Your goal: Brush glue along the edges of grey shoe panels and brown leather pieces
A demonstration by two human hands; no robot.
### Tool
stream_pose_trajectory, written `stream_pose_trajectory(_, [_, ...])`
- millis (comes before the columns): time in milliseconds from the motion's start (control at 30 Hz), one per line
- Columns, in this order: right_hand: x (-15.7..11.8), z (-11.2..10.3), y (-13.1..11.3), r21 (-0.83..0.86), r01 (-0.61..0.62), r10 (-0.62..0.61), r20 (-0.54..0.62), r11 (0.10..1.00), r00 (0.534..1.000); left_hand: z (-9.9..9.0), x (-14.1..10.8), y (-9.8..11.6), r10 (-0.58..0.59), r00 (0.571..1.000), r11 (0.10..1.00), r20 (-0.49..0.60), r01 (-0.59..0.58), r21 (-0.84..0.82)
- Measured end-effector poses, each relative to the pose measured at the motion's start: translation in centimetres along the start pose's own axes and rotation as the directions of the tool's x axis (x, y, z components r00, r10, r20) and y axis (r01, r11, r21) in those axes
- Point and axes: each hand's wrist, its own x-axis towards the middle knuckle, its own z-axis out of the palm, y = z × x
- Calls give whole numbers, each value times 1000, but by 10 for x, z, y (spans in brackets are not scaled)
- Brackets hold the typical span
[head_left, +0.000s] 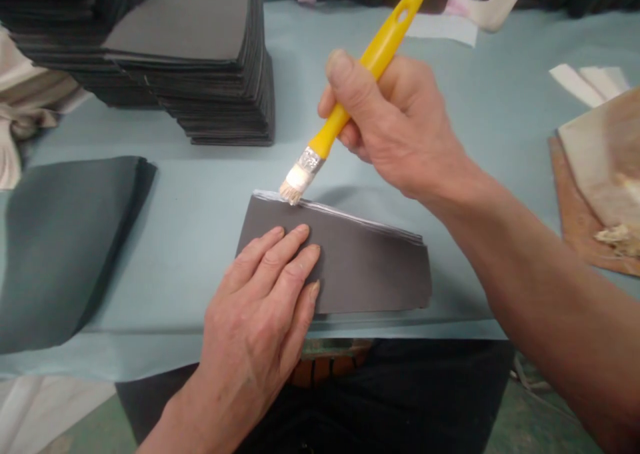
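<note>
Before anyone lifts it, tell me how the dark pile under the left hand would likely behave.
The dark pile may slide apart, since separate layers show along its far edge. It would probably bend a little, as those layers look thin. That edge could be tacky, given the white streak by the brush.

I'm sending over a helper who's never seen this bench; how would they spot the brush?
On the pale blue-green table, find the right hand, above the dark sheets that the left hand rests on. The brush slants through its grip, bristles at the sheets' whitened far edge. Its bright yellow handle sets it apart from the dark stack nearby.
</note>
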Motion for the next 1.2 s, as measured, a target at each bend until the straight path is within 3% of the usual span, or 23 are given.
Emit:
stream_pose_trajectory(167, [-4,0,3,-53,3,-1,38,999,999,0,0,1,2,1000,1000,6,-2,-10])
stream_pose_trajectory(433, [-18,-49,3,-188,-9,13,16,982,1000,1,-1,0,-4,1000,1000,12,4,-20])
stream_pose_trajectory(600, [-14,-38,5,-46,65,-65,-4,997,998,1,-2,-2,11,1000,1000,10,-11,-16])
stream_pose_trajectory(700, [-15,-32,12,-57,58,-57,22,997,998,2,-2,-3,11,1000,1000,14,-11,-10])
stream_pose_trajectory(1000, [-41,-79,17,-207,11,-13,-8,978,1000,2,-2,-4,19,1000,1000,14,-19,-6])
stream_pose_trajectory(1200, [-35,-63,15,-93,36,-40,-45,995,998,1,0,-4,29,999,999,15,-29,-14])
